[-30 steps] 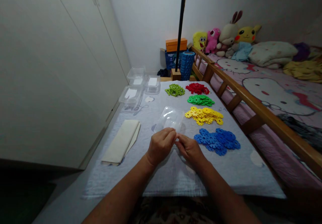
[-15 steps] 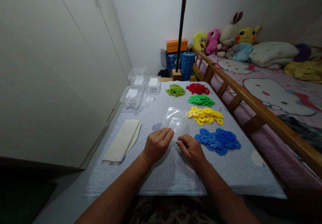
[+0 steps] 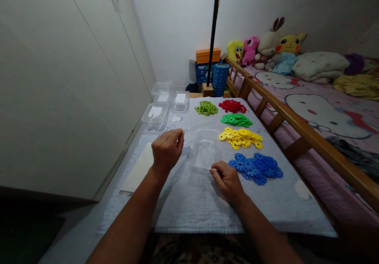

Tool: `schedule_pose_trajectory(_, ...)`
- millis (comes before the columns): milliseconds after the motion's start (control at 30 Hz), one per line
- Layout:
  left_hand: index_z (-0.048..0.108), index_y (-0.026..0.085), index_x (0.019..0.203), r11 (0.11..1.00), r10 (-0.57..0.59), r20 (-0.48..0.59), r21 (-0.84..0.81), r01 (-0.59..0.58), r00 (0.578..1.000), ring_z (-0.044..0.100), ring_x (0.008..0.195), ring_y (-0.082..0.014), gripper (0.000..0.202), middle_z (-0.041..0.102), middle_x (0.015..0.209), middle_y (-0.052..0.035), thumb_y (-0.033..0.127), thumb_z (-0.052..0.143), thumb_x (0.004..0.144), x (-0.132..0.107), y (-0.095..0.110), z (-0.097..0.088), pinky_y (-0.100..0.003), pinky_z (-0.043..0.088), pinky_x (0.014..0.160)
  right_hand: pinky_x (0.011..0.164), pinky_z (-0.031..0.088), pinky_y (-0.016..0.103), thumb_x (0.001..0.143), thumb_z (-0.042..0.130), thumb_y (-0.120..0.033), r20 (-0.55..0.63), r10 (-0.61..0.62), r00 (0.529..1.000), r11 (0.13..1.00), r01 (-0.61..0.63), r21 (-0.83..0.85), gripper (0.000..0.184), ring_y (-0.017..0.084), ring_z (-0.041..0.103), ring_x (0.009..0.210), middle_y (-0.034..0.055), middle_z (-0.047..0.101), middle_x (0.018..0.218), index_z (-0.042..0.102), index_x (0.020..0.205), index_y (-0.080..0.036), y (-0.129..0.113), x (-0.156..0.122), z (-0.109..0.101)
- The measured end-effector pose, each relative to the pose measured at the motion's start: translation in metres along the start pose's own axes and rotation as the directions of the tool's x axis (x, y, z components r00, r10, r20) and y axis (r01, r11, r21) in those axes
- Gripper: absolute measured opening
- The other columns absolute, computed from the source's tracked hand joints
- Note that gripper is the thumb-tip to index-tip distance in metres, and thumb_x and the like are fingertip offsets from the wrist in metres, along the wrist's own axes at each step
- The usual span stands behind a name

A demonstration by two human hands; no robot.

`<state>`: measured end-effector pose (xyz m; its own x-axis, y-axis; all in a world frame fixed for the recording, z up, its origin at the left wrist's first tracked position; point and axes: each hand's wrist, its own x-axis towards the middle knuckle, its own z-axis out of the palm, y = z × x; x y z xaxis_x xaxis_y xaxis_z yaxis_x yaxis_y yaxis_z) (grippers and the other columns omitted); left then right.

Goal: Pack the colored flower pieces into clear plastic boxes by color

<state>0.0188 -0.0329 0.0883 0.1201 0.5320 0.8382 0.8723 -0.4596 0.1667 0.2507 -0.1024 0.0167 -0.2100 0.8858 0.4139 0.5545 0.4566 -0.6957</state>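
A clear plastic box (image 3: 205,153) lies in the middle of the cloth-covered table (image 3: 195,212). My right hand (image 3: 226,179) pinches its near right corner. My left hand (image 3: 168,148) is raised to the left of the box, its fingers closed. From those fingers a faint see-through sheet, seemingly the box's lid, reaches right over the box's far part; its outline is hard to make out. Right of the box lie piles of yellow flower-shaped plastic discs (image 3: 241,138) and blue discs (image 3: 256,167). A folded cream cloth or paper (image 3: 137,173) is partly behind my left forearm.
Farther back are piles of green discs (image 3: 237,119), red discs (image 3: 232,106) and lime discs (image 3: 206,108). Several clear boxes with white slips (image 3: 155,113) stand at the back left. A black pole (image 3: 212,34) rises behind the table. A wooden bed rail (image 3: 275,115) runs along the right.
My left hand has moved up and left from the box's near edge, drawing the clear lid away. The box's inside now shows. My right hand has stayed at the near right corner.
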Motion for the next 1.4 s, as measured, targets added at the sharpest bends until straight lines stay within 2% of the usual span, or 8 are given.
schedule_pose_trajectory(133,0.067,0.019,0.085,0.929,-0.351,-0.029,-0.134,0.345,0.936,0.067,0.069,-0.0149,0.011,0.071,0.076,-0.0014,0.028,0.061,0.089,0.005,-0.013,0.002,-0.026,0.050,0.068,0.061,0.043,0.026,0.093,0.054,-0.027,-0.036,0.022,0.999,1.000,-0.022,-0.002,0.015,0.014,0.057,0.063,0.0015,0.061,0.071,0.063,0.083,-0.020,0.002,-0.001,-0.002)
schedule_pose_trajectory(433,0.048,0.022,0.103,0.144,-0.856,0.333,-0.580,0.802,0.395,0.070,0.073,-0.0155,0.039,0.065,0.088,-0.0004,0.033,0.070,0.073,-0.044,-0.013,0.036,-0.024,0.056,0.055,0.057,0.043,0.025,0.092,0.053,-0.028,-0.144,0.117,0.983,0.992,-0.109,0.062,0.016,0.013,0.056,0.057,-0.0016,0.060,0.067,0.067,0.095,-0.020,0.008,-0.005,-0.004)
schedule_pose_trajectory(533,0.036,0.027,0.122,0.018,-0.867,0.392,-0.595,0.804,0.309,0.071,0.083,-0.0150,0.060,0.065,0.106,-0.0044,0.028,0.072,0.073,-0.060,-0.002,0.038,-0.028,0.060,0.065,0.056,0.043,0.025,0.091,0.054,-0.027,-0.191,0.121,0.974,0.992,-0.114,0.048,0.017,0.013,0.054,0.055,-0.0028,0.058,0.063,0.067,0.096,-0.019,0.009,-0.006,-0.005)
schedule_pose_trajectory(833,0.027,0.025,0.147,0.199,-0.711,0.594,-0.342,0.918,0.376,0.060,0.059,-0.0118,0.079,0.064,0.077,0.0046,0.027,0.067,0.079,-0.079,0.001,0.017,-0.021,0.045,0.055,0.058,0.045,0.027,0.090,0.054,-0.023,-0.255,0.059,0.965,0.998,-0.067,-0.022,0.017,0.014,0.056,0.059,0.0012,0.064,0.072,0.069,0.096,-0.019,0.008,-0.004,-0.005)
schedule_pose_trajectory(1000,0.045,0.021,0.140,0.461,-0.707,0.497,-0.216,0.861,0.503,0.062,0.064,-0.0150,0.055,0.062,0.071,0.0044,0.029,0.058,0.087,-0.075,-0.008,0.009,-0.025,0.045,0.062,0.059,0.046,0.026,0.091,0.052,-0.022,-0.254,0.055,0.966,0.998,-0.061,-0.015,0.016,0.015,0.059,0.062,0.0018,0.066,0.074,0.068,0.093,-0.019,0.007,-0.004,-0.006)
schedule_pose_trajectory(1167,0.059,0.016,0.130,0.755,-0.649,0.469,0.295,0.586,0.600,0.066,0.083,-0.0236,0.039,0.067,0.083,-0.0056,0.030,0.053,0.094,-0.063,0.004,0.000,-0.033,0.047,0.076,0.063,0.049,0.026,0.091,0.051,-0.021,-0.256,0.039,0.966,0.999,-0.045,-0.015,0.017,0.016,0.065,0.069,0.0026,0.070,0.079,0.068,0.090,-0.019,0.009,-0.004,-0.006)
schedule_pose_trajectory(1300,0.067,0.018,0.119,0.916,-0.401,0.602,0.283,0.285,0.690,0.061,0.103,-0.0271,0.030,0.067,0.107,-0.0117,0.027,0.056,0.092,-0.056,0.017,0.005,-0.036,0.046,0.089,0.060,0.050,0.026,0.090,0.054,-0.022,-0.251,0.050,0.967,0.998,-0.055,-0.014,0.015,0.016,0.066,0.067,0.0026,0.071,0.079,0.068,0.091,-0.019,0.009,-0.005,-0.005)
schedule_pose_trajectory(1400,0.071,0.021,0.108,0.974,-0.224,0.726,0.187,0.128,0.651,0.058,0.104,-0.0269,0.022,0.066,0.109,-0.0103,0.025,0.061,0.090,-0.053,0.024,0.014,-0.037,0.045,0.089,0.058,0.050,0.025,0.089,0.055,-0.023,-0.261,0.049,0.964,0.998,-0.055,-0.015,0.013,0.015,0.065,0.063,0.0020,0.070,0.077,0.068,0.090,-0.019,0.009,-0.004,-0.005)
